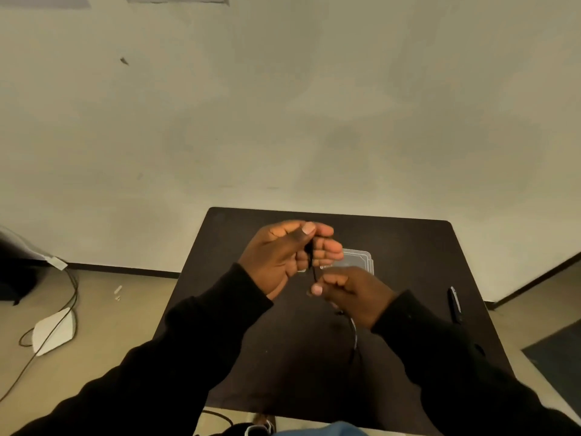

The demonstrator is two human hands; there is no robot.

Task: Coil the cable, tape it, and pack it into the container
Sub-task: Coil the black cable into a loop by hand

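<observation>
A thin black cable (314,272) runs between my two hands above the dark table (408,247). My left hand (283,256) is raised with its palm toward me; its thumb and curled fingers pinch the upper part of the cable. Just below and to the right, my right hand (349,291) pinches the cable lower down. The cable's loose end trails down past my right wrist onto the table (354,338). A clear plastic container (361,258) lies flat on the table behind my hands, partly hidden by them.
A black pen-like tool (455,305) lies near the table's right edge. On the floor at the left are a white flat device (55,330) with cords and a dark object. A pale wall stands behind the table.
</observation>
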